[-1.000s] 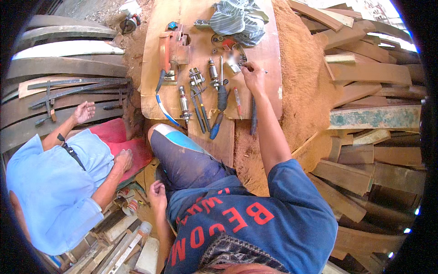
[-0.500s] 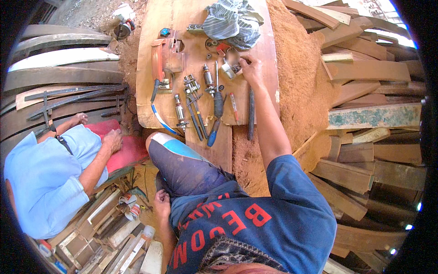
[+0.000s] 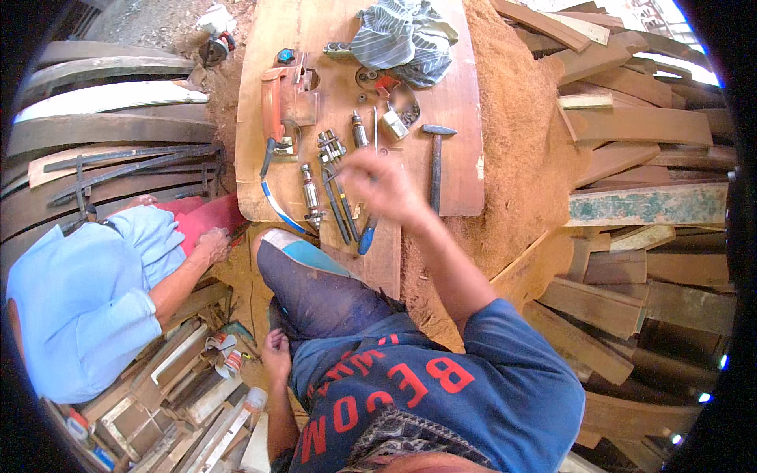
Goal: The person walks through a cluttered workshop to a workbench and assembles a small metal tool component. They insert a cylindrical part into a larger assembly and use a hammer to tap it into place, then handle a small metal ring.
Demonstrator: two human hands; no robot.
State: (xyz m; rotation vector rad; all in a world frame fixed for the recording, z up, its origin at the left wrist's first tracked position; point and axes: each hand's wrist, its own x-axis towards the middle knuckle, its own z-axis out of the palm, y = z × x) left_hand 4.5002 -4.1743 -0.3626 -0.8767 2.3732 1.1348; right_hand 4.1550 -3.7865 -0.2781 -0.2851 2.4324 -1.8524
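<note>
My right hand [image 3: 382, 188], smeared by motion, hovers over the tools on a wooden board [image 3: 465, 71]. It hides part of a blue-tipped screwdriver [image 3: 367, 235]; whether its fingers hold anything is unclear. To its left lie black-handled pliers [image 3: 341, 206] and a motor armature [image 3: 311, 193]. A second armature [image 3: 359, 130] and a grey metal housing [image 3: 394, 124] are just beyond it. On its right rests a hammer [image 3: 436, 162]. Beside my left thigh hangs my left hand [image 3: 277, 352], fingers loosely bent and apart, with nothing visible in it.
An orange power tool [image 3: 272, 106] with a cord, a watch [image 3: 285, 56] and a striped cloth [image 3: 398, 39] share the board. Sawdust [image 3: 520, 134] and stacked timber [image 3: 639, 126] are on the right. A co-worker in a blue shirt [image 3: 87, 303] sits close on the left.
My right hand has moved from beside the grey housing toward me and left, uncovering the hammer's head. The co-worker's near hand has shifted slightly toward me.
</note>
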